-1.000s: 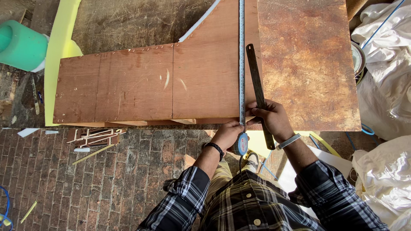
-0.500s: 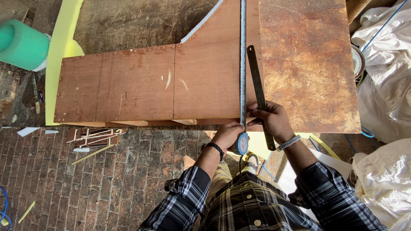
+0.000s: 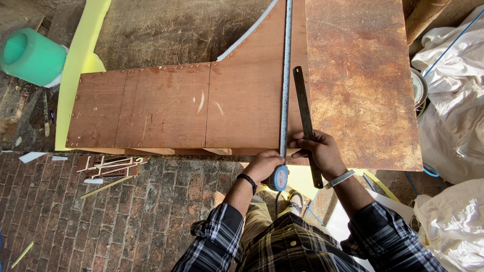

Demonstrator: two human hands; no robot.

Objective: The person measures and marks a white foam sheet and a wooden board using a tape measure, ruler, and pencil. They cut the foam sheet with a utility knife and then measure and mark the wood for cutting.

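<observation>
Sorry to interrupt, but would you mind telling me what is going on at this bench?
A person in a plaid shirt is bent over a brown plywood panel. The left hand holds a tape measure case at the near edge, its tape stretched away across the wood. The right hand presses a dark metal ruler lying just right of the tape.

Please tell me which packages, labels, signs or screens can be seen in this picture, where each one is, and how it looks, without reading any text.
Label: a round blue and white sticker on the tape measure case, held in the left hand at the near edge of the wooden board.
White sacks: crumpled, piled at the right side beside the board.
No signs or screens in view.
</observation>
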